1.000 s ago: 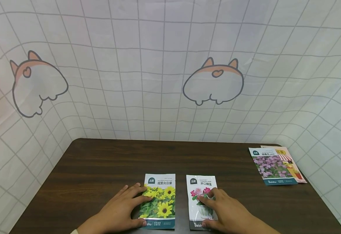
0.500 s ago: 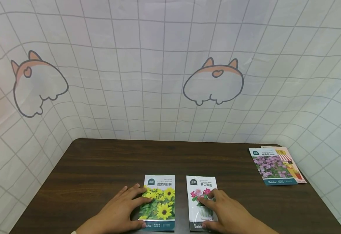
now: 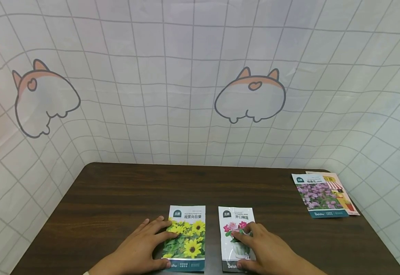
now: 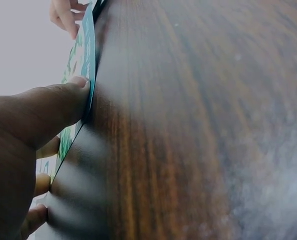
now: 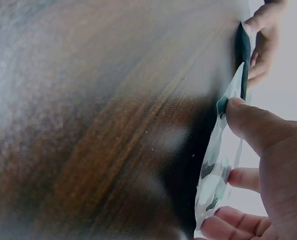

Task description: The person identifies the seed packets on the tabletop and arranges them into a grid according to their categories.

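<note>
Head view: near the middle of the dark wood-grain table (image 3: 117,191), a flat, rectangular yellow-flower packet (image 3: 190,240) is touched by the spread, loose fingers of the left hand (image 3: 139,244); a glossy white packet (image 3: 232,251) beside it is touched by the relaxed right hand (image 3: 270,244). At far right, a pink packet (image 3: 341,191) is partly covered by a purple-flower packet (image 3: 318,196). Compared with one second ago, both touched packets are shifted very slightly nearer.

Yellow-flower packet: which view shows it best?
Head view: most of the yellow-flower packet faces the camera, only its left side partly under the left hand. Left wrist shows it near edge-on, partly behind that hand; right wrist, just a dark sliver beyond the pink-flower packet.
</note>
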Available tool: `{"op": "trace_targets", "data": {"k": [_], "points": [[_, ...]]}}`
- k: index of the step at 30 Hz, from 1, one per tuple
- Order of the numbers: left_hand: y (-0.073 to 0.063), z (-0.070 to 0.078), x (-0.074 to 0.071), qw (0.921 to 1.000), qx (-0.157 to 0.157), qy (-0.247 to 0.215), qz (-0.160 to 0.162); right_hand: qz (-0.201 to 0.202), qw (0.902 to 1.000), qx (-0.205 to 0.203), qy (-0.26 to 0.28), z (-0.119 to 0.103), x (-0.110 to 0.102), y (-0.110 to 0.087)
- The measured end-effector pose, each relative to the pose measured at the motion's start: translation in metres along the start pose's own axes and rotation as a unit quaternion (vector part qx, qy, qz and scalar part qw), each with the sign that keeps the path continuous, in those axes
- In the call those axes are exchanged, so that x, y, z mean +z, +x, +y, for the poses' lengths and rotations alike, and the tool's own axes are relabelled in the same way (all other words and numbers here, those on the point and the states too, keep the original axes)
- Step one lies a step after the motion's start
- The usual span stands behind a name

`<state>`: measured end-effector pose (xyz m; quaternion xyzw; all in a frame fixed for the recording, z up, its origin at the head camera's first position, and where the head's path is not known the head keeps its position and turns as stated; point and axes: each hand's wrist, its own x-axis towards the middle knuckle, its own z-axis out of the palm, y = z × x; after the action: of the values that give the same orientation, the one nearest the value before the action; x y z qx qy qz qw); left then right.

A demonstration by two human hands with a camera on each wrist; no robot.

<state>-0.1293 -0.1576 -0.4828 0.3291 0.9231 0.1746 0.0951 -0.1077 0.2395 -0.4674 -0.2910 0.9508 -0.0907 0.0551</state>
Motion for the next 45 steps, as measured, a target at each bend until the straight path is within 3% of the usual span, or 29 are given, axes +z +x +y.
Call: {"op": "trace_targets", "data": {"k": [12, 18, 25, 35, 45], "points": [[0.000, 0.000, 0.002, 0.9998, 0.007, 0.011, 0.015, 0.048, 0.9987, -0.010, -0.018, 0.001, -0.004, -0.001], [0.000, -0.001, 0.002, 0.9998, 0.006, 0.009, 0.015, 0.087, 0.9957, -0.003, -0.031, 0.015, -0.014, -0.001], [-0.001, 0.000, 0.002, 0.9998, 0.006, 0.007, 0.015, 0.135, 0.9894, 0.022, -0.049, 0.055, -0.027, 0.001], [-0.001, 0.001, 0.000, 0.9999, 0.003, 0.006, 0.009, 0.142, 0.9867, 0.072, -0.031, 0.126, -0.048, -0.004], [-0.001, 0.000, 0.000, 1.0000, 0.002, 0.001, 0.007, 0.132, 0.9827, 0.128, -0.022, 0.179, -0.046, -0.019]]}}
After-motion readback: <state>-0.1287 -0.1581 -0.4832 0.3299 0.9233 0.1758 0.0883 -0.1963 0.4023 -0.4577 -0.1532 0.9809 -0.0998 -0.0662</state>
